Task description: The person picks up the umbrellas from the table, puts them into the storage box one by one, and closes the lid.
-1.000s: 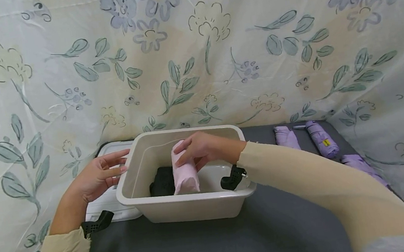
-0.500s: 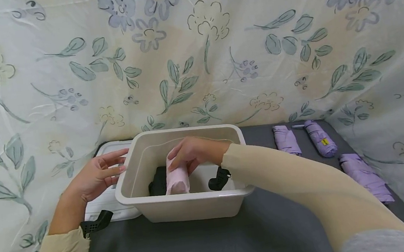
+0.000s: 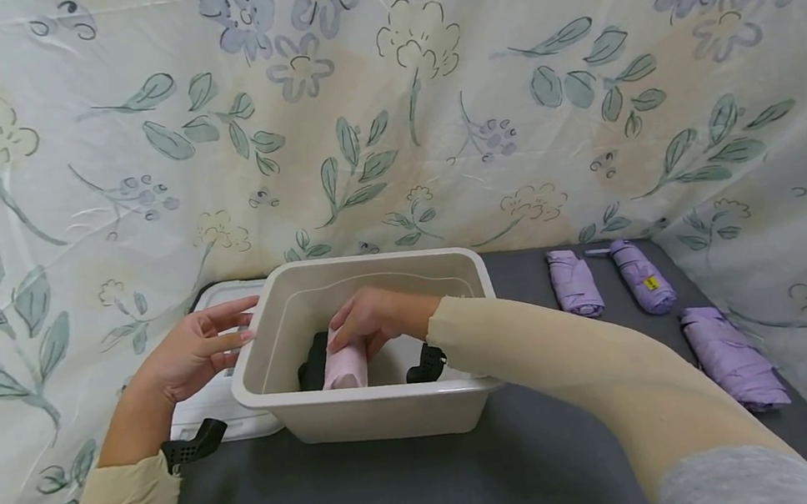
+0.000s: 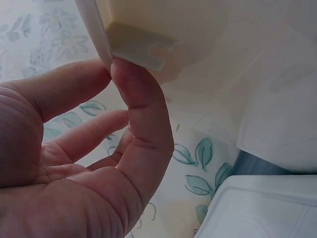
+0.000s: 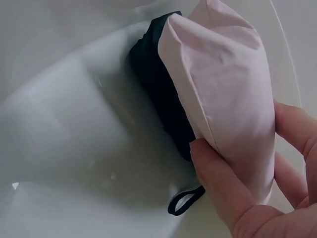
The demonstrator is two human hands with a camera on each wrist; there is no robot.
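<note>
A beige plastic storage box [image 3: 386,415] stands on the dark grey table. My left hand [image 3: 193,353] pinches its left rim between thumb and finger, seen close in the left wrist view. Inside the box, my right hand [image 3: 377,320] grips a folded umbrella in a pale pink sleeve [image 3: 346,368], thumb on one side and fingers on the other. Directly to its left lies a black folded umbrella [image 3: 312,370], partly covered by the pink one. The right wrist view shows the pink umbrella [image 5: 225,89] lying against the black one [image 5: 161,84], with a black wrist loop [image 5: 184,201] below.
A white lid [image 3: 231,420] lies left of the box, partly under it. At the right are three purple folded umbrellas: one nearest the box [image 3: 575,283], one with a yellow tag [image 3: 641,277] and one nearer me [image 3: 734,358]. Floral cloth [image 3: 370,105] hangs behind.
My right hand has moved left and lower into the box with the pink umbrella, bringing it against the black one. My left hand stays at the rim.
</note>
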